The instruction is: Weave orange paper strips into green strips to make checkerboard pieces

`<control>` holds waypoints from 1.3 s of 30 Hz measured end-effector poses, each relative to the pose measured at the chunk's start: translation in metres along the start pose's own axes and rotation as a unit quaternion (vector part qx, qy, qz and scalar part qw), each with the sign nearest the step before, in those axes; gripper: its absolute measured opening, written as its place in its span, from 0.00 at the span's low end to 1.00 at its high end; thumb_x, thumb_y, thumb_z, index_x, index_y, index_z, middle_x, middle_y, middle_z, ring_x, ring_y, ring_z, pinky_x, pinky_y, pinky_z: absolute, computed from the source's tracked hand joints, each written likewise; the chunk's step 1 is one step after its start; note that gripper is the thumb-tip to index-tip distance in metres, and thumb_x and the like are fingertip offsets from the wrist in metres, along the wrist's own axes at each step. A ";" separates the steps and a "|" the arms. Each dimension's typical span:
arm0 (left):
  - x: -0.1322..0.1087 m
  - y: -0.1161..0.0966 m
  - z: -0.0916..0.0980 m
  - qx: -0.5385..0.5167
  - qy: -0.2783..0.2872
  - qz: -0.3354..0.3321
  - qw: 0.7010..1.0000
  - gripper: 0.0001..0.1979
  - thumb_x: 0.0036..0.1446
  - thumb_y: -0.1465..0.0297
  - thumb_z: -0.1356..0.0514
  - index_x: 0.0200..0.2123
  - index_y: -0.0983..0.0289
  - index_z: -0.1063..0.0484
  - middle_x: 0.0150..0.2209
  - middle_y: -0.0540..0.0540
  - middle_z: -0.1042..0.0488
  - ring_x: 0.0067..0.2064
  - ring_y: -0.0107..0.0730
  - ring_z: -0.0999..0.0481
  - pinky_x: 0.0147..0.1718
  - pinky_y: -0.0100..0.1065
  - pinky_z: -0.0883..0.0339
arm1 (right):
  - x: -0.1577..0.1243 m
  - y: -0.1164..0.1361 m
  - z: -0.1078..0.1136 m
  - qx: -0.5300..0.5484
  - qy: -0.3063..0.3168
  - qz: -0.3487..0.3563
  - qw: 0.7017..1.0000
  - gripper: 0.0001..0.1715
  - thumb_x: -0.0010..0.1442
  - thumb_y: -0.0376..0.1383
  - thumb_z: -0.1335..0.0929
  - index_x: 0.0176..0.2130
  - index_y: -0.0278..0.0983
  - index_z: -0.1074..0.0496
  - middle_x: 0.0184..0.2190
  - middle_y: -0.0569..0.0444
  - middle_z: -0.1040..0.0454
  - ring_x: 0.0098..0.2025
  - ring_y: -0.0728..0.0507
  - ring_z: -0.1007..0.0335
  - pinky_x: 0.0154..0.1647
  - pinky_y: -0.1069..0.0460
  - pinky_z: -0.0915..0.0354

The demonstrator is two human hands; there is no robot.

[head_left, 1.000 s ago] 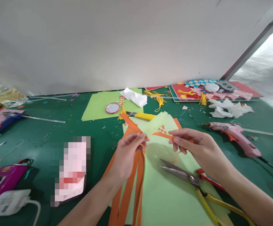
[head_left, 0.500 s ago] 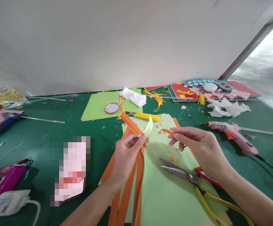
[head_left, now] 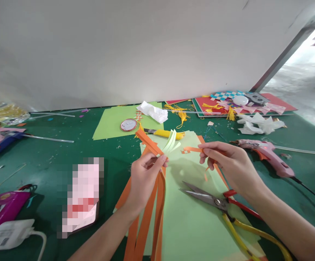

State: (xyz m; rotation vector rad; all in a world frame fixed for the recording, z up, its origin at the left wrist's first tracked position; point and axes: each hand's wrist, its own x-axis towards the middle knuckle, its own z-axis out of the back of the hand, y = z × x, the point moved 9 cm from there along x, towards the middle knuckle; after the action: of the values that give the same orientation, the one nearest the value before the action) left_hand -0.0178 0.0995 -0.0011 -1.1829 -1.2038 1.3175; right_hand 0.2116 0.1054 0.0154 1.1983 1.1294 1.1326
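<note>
My left hand (head_left: 143,175) pinches a bundle of long orange paper strips (head_left: 146,221) together with several pale green strips (head_left: 170,142) that fan upward from my fingertips. My right hand (head_left: 228,165) is closed on one orange strip (head_left: 192,149), whose free end reaches left toward the green strips. Both hands hover over a light green paper sheet (head_left: 192,224) lying on the dark green table (head_left: 114,159). Scissors (head_left: 217,204) with red and yellow handles lie open on that sheet, just below my right hand.
A pink glue gun (head_left: 266,154) lies right of my right hand, its cord trailing right. A yellow utility knife (head_left: 165,133), a round tape roll (head_left: 129,124) and crumpled white paper (head_left: 153,111) sit behind. A phone (head_left: 82,203) and a magenta tool (head_left: 2,210) lie at the left. Woven paper pieces (head_left: 236,101) rest far right.
The pale green strips have lifted from the sheet and now fan up from my left fingertips. My right hand has drawn its orange strip slightly up and to the right.
</note>
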 end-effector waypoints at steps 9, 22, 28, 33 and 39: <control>-0.002 -0.002 -0.004 0.017 0.014 -0.011 1.000 0.10 0.54 0.63 0.35 0.26 0.63 0.23 0.28 0.53 0.21 0.31 0.30 0.23 0.31 0.27 0.32 | -0.003 -0.006 -0.005 -0.082 -0.007 -0.028 0.996 0.10 0.52 0.40 0.27 0.34 0.37 0.22 0.24 0.54 0.23 0.21 0.50 0.33 0.19 0.56 0.36; -0.011 -0.025 -0.011 0.138 0.035 -0.099 0.985 0.10 0.56 0.65 0.37 0.24 0.61 0.26 0.25 0.51 0.21 0.30 0.33 0.22 0.29 0.30 0.33 | 0.000 -0.017 -0.011 0.000 0.043 -0.080 0.996 0.05 0.51 0.34 0.29 0.30 0.35 0.29 0.22 0.52 0.24 0.22 0.47 0.29 0.20 0.55 0.37; -0.012 -0.026 -0.011 0.147 0.031 -0.113 0.982 0.10 0.58 0.66 0.38 0.25 0.61 0.27 0.26 0.49 0.22 0.30 0.30 0.23 0.30 0.27 0.33 | -0.007 -0.017 -0.028 -0.006 0.126 -0.090 0.988 0.12 0.56 0.41 0.30 0.28 0.35 0.30 0.22 0.52 0.24 0.20 0.49 0.31 0.20 0.54 0.37; -0.012 -0.026 -0.010 0.142 0.029 -0.110 0.983 0.10 0.58 0.66 0.38 0.25 0.61 0.28 0.25 0.50 0.22 0.29 0.30 0.23 0.31 0.29 0.32 | -0.007 -0.023 -0.028 0.004 0.130 -0.111 0.985 0.12 0.57 0.41 0.30 0.29 0.35 0.31 0.20 0.54 0.26 0.19 0.49 0.33 0.19 0.54 0.38; -0.011 -0.021 -0.009 0.115 0.024 -0.089 0.989 0.09 0.57 0.66 0.38 0.26 0.61 0.27 0.26 0.50 0.22 0.30 0.33 0.22 0.31 0.30 0.31 | -0.007 -0.024 -0.029 0.008 0.136 -0.115 0.984 0.12 0.57 0.42 0.30 0.29 0.35 0.31 0.20 0.54 0.26 0.19 0.49 0.33 0.19 0.55 0.39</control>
State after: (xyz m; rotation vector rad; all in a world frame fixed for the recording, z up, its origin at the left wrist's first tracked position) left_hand -0.0074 0.0903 0.0203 -0.9160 -1.0645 1.2486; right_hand 0.1831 0.1005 -0.0098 0.9128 1.4475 1.1315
